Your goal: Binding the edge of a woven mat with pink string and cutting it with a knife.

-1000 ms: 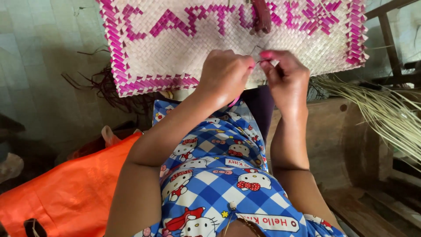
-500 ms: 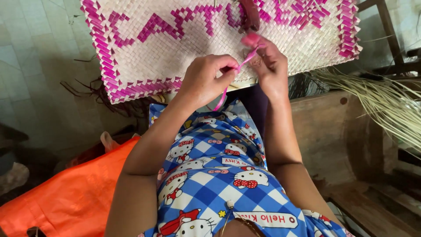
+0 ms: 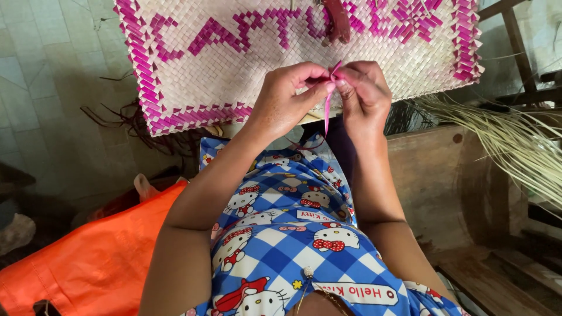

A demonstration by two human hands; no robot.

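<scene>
A cream woven mat (image 3: 246, 64) with a pink border and pink woven letters lies in front of me. My left hand (image 3: 287, 96) and my right hand (image 3: 363, 90) meet over its near edge. Both pinch a thin pink strip (image 3: 329, 99), which hangs down between them. The fingertips are closed tight on the strip. A dark red handle-like piece (image 3: 338, 20) sticks out of the mat at the top.
An orange bag (image 3: 93, 263) lies at my lower left. Loose pale straw strands (image 3: 515, 140) spread at the right over a wooden bench (image 3: 445, 187). Dark fibres (image 3: 129, 126) trail from the mat's left side onto the pale tiled floor (image 3: 47, 88).
My hands have risen a little over the mat's edge and drawn together, and the pink strip now hangs down between them. The view has shifted slightly.
</scene>
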